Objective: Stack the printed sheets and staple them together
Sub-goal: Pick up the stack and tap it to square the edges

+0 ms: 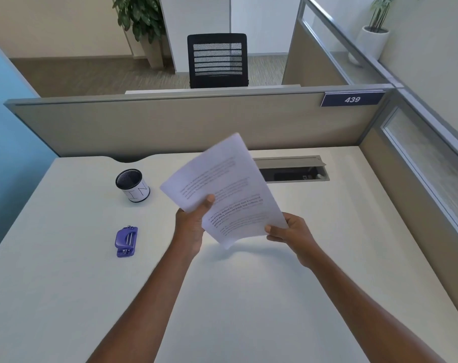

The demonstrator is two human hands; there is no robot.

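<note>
Both hands up over the desk, sharing one bundle of sheets. Sheets held clear of the surface, tilted, far corner pointing up and away; shadow under them on the desk. Upper part blurred; printed lines readable as text only near the lower half. Cannot tell how many sheets.

Left hand: closed on the sheets' left edge, thumb on the printed face, fingers hidden behind the paper.

Right hand: pinching the lower right corner, thumb on top, fingers below.

Stapler: purple, lying flat on the desk well to the left of the left hand, slightly nearer the person than the sheets. Untouched.

Cup: black mesh inside, white wrap with letters, upright, left of the left hand and beyond the stapler. Apart from the sheets.

Cable tray: grey slot in the desk, lid open, beyond the right hand; the sheets cover its left end.

Partition closes off the far edge of the desk; blue tag reading 439 at its right end. Black chair behind it.
</note>
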